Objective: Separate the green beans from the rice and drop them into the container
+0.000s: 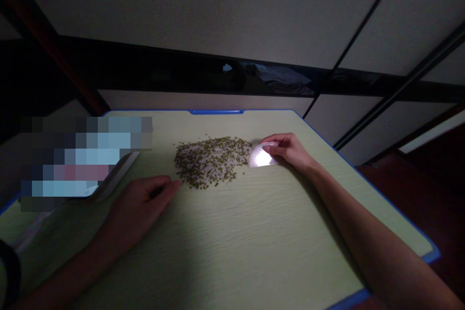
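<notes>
A loose pile of small green beans mixed with pale, rice-like grains lies spread on the light green tabletop. At the pile's right edge, my right hand grips a clear half-round protractor between thumb and fingers. The protractor shines brightly, with its curved side toward the grains. My left hand rests by the pile's lower left edge. Its fingers are curled and the thumb tip meets the forefinger; anything between them is too small to make out.
On the left of the table stands a propped-up device with its screen blurred out. A blue rim borders the tabletop. Behind it rise pale panels with a dark glossy band. Reddish dark floor shows at right.
</notes>
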### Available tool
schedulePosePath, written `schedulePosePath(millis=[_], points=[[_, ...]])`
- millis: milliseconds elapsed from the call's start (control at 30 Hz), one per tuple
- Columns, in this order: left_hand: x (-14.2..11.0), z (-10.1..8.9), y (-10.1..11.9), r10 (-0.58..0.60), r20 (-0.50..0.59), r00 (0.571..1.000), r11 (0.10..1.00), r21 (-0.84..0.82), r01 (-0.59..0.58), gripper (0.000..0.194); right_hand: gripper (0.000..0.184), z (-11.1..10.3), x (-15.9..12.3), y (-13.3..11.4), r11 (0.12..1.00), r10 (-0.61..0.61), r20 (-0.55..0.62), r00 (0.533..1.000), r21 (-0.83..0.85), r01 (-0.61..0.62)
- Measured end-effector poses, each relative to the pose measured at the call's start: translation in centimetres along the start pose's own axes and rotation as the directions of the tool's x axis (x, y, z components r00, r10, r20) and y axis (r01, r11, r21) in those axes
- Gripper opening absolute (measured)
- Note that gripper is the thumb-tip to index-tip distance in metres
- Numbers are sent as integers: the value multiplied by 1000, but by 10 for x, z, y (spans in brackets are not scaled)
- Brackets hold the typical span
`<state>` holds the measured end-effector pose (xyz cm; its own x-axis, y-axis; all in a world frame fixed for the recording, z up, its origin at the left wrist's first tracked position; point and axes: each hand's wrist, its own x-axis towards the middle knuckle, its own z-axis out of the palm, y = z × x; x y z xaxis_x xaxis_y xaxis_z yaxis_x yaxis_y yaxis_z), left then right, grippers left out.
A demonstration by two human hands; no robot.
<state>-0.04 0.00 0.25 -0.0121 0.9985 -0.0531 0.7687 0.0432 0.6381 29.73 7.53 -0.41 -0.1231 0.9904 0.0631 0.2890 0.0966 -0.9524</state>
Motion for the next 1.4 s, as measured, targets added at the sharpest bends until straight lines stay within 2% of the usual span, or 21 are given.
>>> schedulePosePath(millis=[133,400,633,1233,1400], points=[[1,-1,0,-4,12,1000,1000,12,4,42,25,1,1,2,999,-25,12,1000,-19,26],[-1,-1,-3,-8,12,1000,1000,28,8,40,30,0,3,0,999,-24,-93,995,-43,20],[-1,-1,0,-9,10,1000,1000,30,9,42,36,2,5,4,996,-58,-83,995,-72,52],[0,0,-3,-6,12,1000,999,37,6,41,28,-1,4,6,996,-75,-20,997,-39,75],[0,-1,-3,2,16,1000,1000,28,-2,40,29,-2,3,7,999,-43,17,999,-18,43]])
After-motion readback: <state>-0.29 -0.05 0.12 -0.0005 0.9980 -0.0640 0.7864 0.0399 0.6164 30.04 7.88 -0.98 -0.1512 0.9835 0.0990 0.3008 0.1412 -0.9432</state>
